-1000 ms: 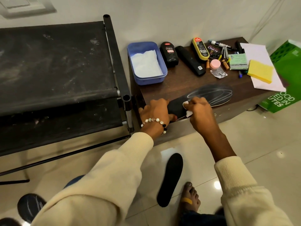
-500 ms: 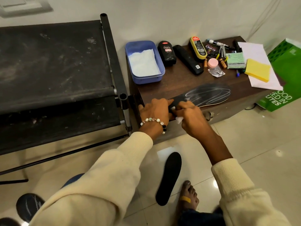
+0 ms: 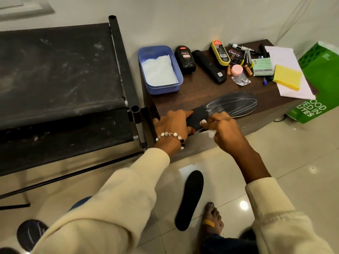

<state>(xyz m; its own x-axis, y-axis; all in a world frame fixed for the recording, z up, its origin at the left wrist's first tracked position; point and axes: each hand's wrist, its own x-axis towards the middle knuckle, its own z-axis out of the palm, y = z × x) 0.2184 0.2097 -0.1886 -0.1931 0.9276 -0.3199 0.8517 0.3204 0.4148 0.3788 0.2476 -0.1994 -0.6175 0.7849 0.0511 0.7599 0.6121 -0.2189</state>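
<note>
1. The flat black foam insole point(image 3: 234, 105) lies along the near edge of the dark brown wooden table point(image 3: 201, 88). Its heel end is under the left hand and its streaked toe end reaches out past the right hand.
2. The left hand point(image 3: 172, 123) grips the heel, fingers curled over it, as it did a second ago.
3. The right hand point(image 3: 223, 131) pinches a crumpled white wipe point(image 3: 203, 122). Half a second ago the wipe was off the table edge; now it is back on the insole, just beside the left fingertips.
4. The pale streaks farther out look unchanged. I judge the rubbing to be short strokes at the heel, with the toe end yet to be cleaned.
5. Beyond both hands sits a blue plastic tub point(image 3: 176, 83). Below them a second black insole point(image 3: 190, 198) lies on the floor.
</note>
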